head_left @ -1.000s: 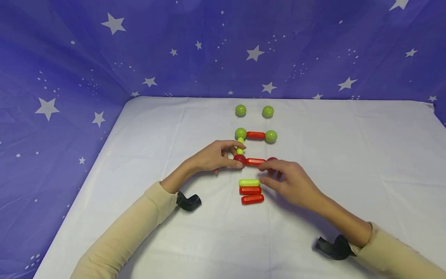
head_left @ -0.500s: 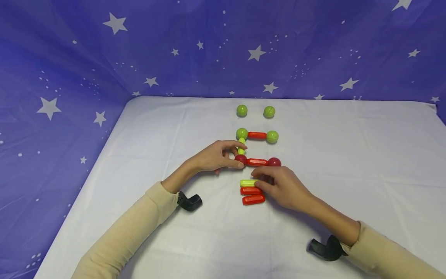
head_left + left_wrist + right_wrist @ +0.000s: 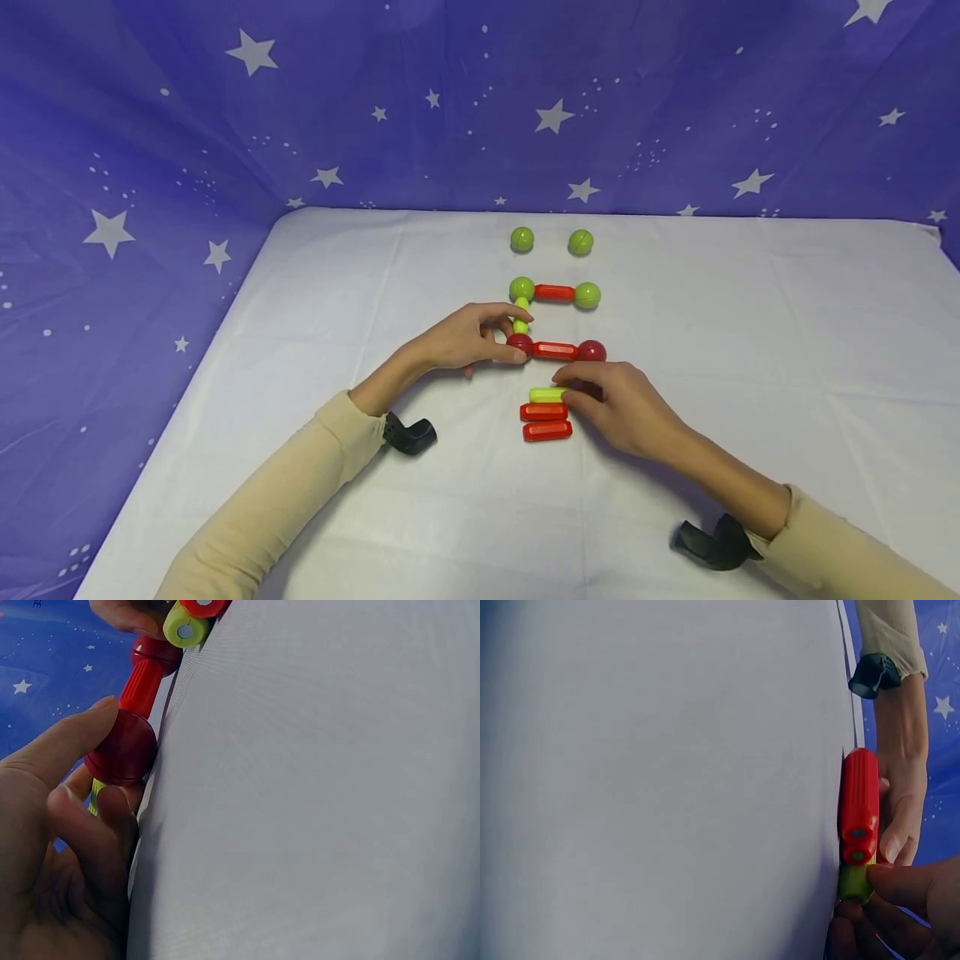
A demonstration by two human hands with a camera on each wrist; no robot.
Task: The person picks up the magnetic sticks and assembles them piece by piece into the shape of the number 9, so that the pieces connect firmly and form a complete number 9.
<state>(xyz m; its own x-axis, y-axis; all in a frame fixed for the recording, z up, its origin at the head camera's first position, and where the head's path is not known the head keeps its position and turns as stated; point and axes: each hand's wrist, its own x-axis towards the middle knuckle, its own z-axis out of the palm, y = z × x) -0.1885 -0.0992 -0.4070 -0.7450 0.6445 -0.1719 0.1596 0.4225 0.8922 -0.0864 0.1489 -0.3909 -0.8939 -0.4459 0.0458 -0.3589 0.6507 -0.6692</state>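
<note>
My left hand [image 3: 467, 336] holds a red ball [image 3: 518, 342], with thumb and fingers round it and the yellow-green stick [image 3: 521, 323] joined to it. A red stick [image 3: 555, 350] links this ball to a second red ball [image 3: 592, 351]. The yellow-green stick leads to a green ball [image 3: 522, 288], which a red stick [image 3: 555, 292] joins to another green ball [image 3: 588, 295]. My right hand [image 3: 626, 408] pinches the right end of a loose yellow-green stick [image 3: 547, 395]. In the right wrist view this loose stick [image 3: 854, 885] touches a red stick.
Two loose red sticks, the nearer one [image 3: 547, 431] and the farther one [image 3: 543, 412], lie in front of the pinched stick. At the back are two loose green balls, left [image 3: 522, 239] and right [image 3: 581, 242]. A starry blue cloth [image 3: 420, 150] borders the white table [image 3: 750, 333].
My right hand has moved left to the loose yellow-green stick, taken its end and shifted it a little right of the red sticks. My left hand stays on the red ball.
</note>
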